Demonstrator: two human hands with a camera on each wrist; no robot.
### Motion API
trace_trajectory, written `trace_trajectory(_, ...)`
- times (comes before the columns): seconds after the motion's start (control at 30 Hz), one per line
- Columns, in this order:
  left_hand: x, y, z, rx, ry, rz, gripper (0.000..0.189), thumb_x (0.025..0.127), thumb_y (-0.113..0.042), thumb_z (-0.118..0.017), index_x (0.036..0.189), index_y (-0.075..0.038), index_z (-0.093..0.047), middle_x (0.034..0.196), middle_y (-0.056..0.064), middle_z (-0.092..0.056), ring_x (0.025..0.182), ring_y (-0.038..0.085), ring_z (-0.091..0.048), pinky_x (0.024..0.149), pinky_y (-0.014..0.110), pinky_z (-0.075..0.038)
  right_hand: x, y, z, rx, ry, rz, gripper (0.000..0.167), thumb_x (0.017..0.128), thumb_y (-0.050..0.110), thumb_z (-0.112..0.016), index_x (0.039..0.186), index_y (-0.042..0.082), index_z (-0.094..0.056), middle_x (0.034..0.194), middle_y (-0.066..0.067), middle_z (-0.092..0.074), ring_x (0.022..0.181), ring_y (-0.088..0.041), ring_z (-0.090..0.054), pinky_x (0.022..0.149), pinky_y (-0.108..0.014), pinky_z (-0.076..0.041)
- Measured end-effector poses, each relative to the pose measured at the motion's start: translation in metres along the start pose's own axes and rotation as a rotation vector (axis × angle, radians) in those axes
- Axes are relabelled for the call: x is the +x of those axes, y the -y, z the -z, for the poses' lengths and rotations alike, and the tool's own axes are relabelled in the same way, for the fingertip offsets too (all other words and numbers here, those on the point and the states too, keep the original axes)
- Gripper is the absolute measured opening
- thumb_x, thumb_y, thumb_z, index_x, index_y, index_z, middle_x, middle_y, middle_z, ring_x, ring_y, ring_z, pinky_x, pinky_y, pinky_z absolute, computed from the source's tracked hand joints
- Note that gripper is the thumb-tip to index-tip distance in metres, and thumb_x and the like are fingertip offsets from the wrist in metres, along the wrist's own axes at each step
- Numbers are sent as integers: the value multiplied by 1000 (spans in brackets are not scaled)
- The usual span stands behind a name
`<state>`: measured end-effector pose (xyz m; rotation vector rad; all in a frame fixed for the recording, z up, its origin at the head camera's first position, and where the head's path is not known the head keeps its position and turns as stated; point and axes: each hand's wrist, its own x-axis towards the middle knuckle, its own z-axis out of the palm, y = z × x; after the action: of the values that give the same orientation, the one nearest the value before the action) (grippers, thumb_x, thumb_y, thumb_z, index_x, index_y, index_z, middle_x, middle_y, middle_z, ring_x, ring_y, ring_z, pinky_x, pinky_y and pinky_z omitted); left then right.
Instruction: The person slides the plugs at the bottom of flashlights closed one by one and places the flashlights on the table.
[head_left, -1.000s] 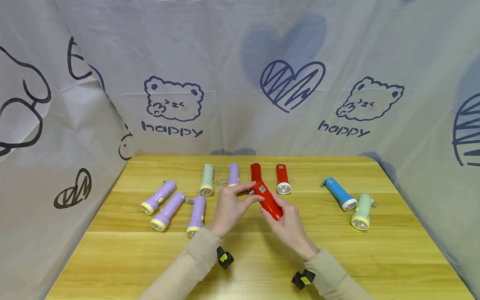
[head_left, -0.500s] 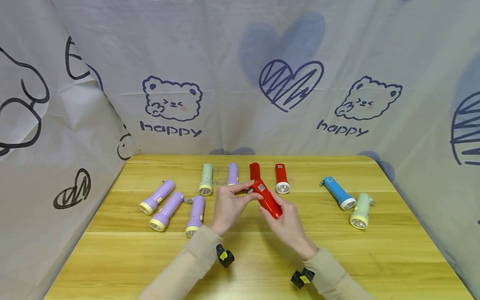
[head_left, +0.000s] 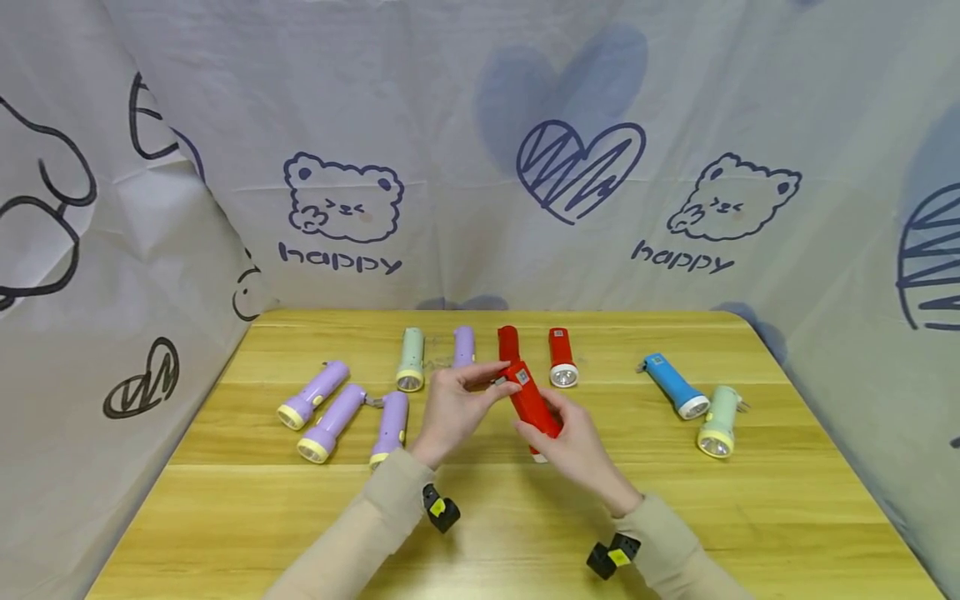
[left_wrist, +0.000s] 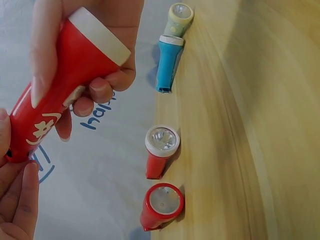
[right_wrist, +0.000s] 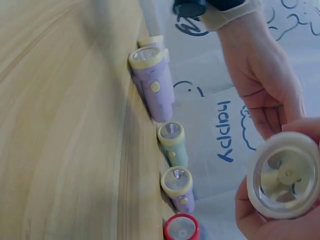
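A red flashlight [head_left: 531,404] with a white head rim is held by both hands above the table, tail tilted away and up to the left. My left hand [head_left: 459,412] pinches its tail end between thumb and fingers. My right hand [head_left: 583,446] grips the body nearer the head, fingers curled round it. In the left wrist view the red flashlight [left_wrist: 75,60] shows a pale printed pattern and a switch on its side. Its clear lens [right_wrist: 287,175] faces the right wrist camera. Behind it on the table lie two more: an all-red flashlight [head_left: 508,342] and a white-rimmed red flashlight [head_left: 562,354].
Three purple flashlights [head_left: 330,425] lie on the left of the wooden table [head_left: 480,533]. A green flashlight [head_left: 411,358] and another purple flashlight [head_left: 464,346] lie at the back. To the right are a blue flashlight [head_left: 675,385] and a green flashlight [head_left: 718,423]. Printed cloth [head_left: 465,150] hangs behind.
The held flashlight has turned slightly more upright, and its white rim now shows below the right hand. Both hands keep hold; the left wrist has shifted a little left.
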<state>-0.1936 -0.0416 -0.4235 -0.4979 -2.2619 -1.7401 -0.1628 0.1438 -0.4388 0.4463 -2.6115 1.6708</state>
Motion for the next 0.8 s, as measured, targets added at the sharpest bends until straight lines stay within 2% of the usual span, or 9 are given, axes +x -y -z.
trace_trajectory(0.13, -2, 2, 1, 24, 15, 8, 30, 86, -19, -81, 113, -7, -78, 110, 10, -78, 101, 24, -76, 84, 36, -63, 1, -2, 1, 46, 72, -34, 43, 94, 16, -70, 132, 0, -58, 109, -21, -69, 84, -15, -65, 69, -23, -58)
trace_trajectory(0.27, -4, 5, 2, 42, 26, 21, 29, 86, -20, -80, 113, -9, -78, 110, 8, -78, 102, 22, -75, 86, 41, -63, 1, -5, 0, 73, 107, -45, 43, 95, 17, -69, 132, 0, -57, 111, -22, -68, 84, -17, -65, 69, -24, -59)
trace_trajectory(0.4, -7, 8, 1, 49, 30, 22, 28, 86, -18, -80, 113, -9, -78, 108, 8, -79, 100, 21, -76, 84, 42, -63, 1, -8, -1, 74, 117, -60, 42, 94, 17, -70, 131, 0, -58, 111, -21, -68, 84, -18, -64, 70, -23, -58)
trace_trajectory(0.6, -9, 10, 1, 62, 54, 22, 28, 88, -18, -78, 116, -10, -77, 111, 7, -78, 102, 21, -75, 86, 35, -63, 0, -10, 0, 85, 130, -87, 42, 94, 18, -70, 130, 0, -59, 111, -20, -69, 84, -17, -63, 71, -23, -57)
trace_trajectory(0.8, -11, 11, 2, 43, 142, 62, 36, 92, -21, -74, 126, -12, -72, 125, 9, -73, 117, 27, -70, 97, 47, -58, -2, -12, 1, 71, 90, -76, 41, 95, 15, -69, 131, 0, -59, 111, -21, -69, 86, -16, -63, 73, -23, -56)
